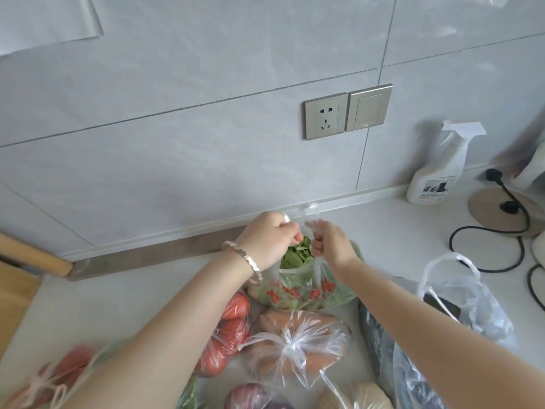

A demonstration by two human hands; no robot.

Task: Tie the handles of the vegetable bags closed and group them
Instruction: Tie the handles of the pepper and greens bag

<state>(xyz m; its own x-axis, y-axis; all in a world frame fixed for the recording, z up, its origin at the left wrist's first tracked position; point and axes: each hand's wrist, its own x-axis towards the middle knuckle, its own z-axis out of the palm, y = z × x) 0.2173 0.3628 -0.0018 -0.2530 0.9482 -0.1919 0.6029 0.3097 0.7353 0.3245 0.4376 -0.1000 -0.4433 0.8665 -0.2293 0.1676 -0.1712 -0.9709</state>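
Observation:
A clear bag of green leaves (306, 286) with red print stands near the back of the counter, its mouth open between my hands. My left hand (269, 237) grips one handle and my right hand (331, 242) grips the other, both held up above the bag. In front of it lies a knotted bag of carrots (298, 346). A bag of tomatoes (228, 326) lies to its left, partly under my left forearm. Another tied bag (56, 382) sits at the lower left. On the right an untied bag with dark contents (454, 317) stands with its handles loose.
A white spray bottle (436, 172) stands against the tiled wall at the right. Beside it lie a round kettle base (495, 211) and a black power cord (501, 252). A wooden board (14, 290) and rolling pin (32, 255) are at the left edge. More bagged produce (354, 397) fills the bottom.

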